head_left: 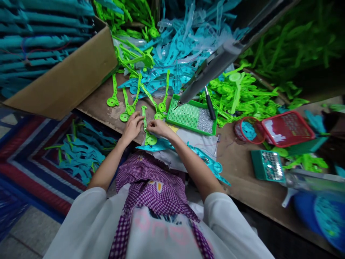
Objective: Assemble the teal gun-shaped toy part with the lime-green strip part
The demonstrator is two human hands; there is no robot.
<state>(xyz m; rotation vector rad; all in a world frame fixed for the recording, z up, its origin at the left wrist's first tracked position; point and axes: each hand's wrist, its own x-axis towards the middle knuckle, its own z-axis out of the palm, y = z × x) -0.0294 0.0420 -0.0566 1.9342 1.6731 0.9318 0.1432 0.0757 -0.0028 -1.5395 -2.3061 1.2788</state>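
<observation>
Lime-green plastic arm (145, 117) at 12 o'clock from our checked apron (159, 171). Our left hand (132, 127) curls beside it, grip unclear; right hand (159, 127) pinches narrowly at it, contents hidden. Likely positioning; next calls for steadiness.

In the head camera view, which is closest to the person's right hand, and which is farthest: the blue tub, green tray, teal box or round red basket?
From the right hand:
1. Green tray, just to the right.
2. Round red basket, farther right.
3. Teal box, a little past the basket.
4. Blue tub, at the lower right.
</observation>
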